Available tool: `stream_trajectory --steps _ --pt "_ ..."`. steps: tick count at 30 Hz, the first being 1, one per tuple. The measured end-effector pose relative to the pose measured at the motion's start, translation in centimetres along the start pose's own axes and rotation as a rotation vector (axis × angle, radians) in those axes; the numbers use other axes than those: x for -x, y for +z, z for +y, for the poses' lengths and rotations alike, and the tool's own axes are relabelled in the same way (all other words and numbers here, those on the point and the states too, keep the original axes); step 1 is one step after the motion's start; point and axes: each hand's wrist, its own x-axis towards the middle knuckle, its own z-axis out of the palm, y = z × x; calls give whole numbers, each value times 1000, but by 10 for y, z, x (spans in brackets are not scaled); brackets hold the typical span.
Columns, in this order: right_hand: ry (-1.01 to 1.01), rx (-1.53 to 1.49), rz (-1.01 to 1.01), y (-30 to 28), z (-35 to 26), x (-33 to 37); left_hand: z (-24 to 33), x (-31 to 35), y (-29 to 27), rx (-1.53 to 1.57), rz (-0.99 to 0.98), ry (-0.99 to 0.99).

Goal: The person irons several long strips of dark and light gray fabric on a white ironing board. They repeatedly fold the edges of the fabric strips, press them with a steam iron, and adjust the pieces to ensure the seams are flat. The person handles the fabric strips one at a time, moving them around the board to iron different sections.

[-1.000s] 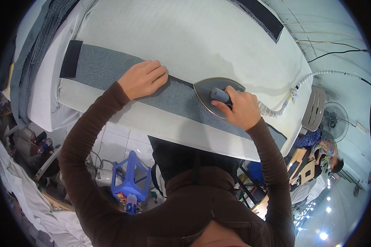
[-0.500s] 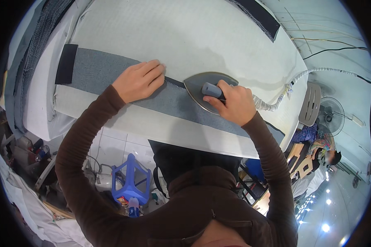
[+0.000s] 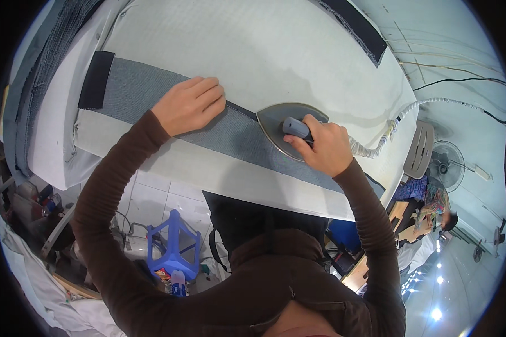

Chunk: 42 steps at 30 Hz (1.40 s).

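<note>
Left of the left hand [image 3: 190, 105], a black end piece [image 3: 97, 80] caps a long cloth strip [image 3: 242, 135], just beside the left edge of the white table [image 3: 219, 45]. Beyond both hands the table top lies bare and wide; on the near side, a pale margin separates strip from edge. The strip, blue-grey and finely ribbed, slants from past the left hand down to the right forearm. The left hand rests on it, fingers bent and close together; whether they pinch cloth cannot be told. Between the hands, a dark band follows the strip's far edge. The grey, metal-rimmed iron [image 3: 271, 124] sits on the strip, pointing toward the left hand; the right hand [image 3: 329, 147] grasps its handle. Rightward runs a white-wrapped hose [image 3: 389, 130].
</note>
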Motion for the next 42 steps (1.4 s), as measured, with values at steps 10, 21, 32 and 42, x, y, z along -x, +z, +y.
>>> stream_trajectory --steps 10,21,32,42 --pt "-22 -22 13 2 -13 -12 -9 16 2 -10 -139 -47" --pt "-62 1 24 5 -29 -38 -20 26 -2 62 -127 -64" --pt "8 -13 -33 -8 7 -5 -14 21 -5 22 28 -100" --pt "395 88 104 -31 180 38 58 -36 -12 -88 -215 -592"
